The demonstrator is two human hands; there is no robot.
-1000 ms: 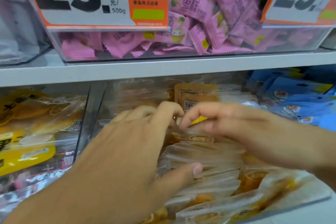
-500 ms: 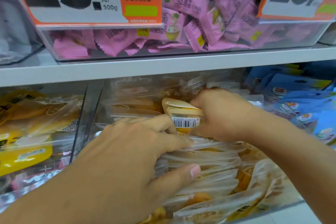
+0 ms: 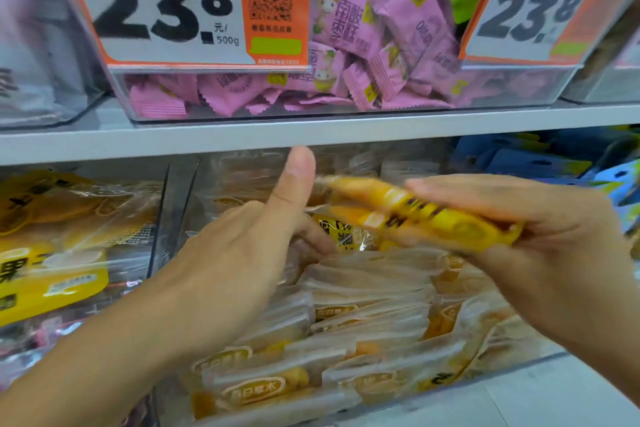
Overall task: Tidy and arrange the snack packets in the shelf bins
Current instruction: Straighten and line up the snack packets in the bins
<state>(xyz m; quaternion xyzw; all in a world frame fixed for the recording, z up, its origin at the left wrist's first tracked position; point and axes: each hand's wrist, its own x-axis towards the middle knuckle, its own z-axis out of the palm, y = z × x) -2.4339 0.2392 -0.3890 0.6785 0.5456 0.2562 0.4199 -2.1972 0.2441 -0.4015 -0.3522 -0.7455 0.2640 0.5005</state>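
My right hand point(image 3: 540, 246) grips a small stack of yellow snack packets point(image 3: 426, 215), holding them flat above the middle clear bin point(image 3: 485, 371). My left hand point(image 3: 239, 253) is beside their left end with its thumb straight up, and its fingertips touch the lower packet with black lettering point(image 3: 346, 236). In the bin below lie rows of clear-wrapped orange snack packets point(image 3: 363, 302), standing on edge.
The grey shelf edge point(image 3: 346, 133) runs just above my hands. On it stands a clear bin of pink packets point(image 3: 346, 80) with a 23.8 price card point(image 3: 166, 10). Larger yellow packets point(image 3: 52, 274) fill the left bin, and blue packets point(image 3: 519, 163) the right one.
My right hand has lifted the yellow packets out of the bin and turned them flat. My left hand let go of the rows, rose, and raised its thumb.
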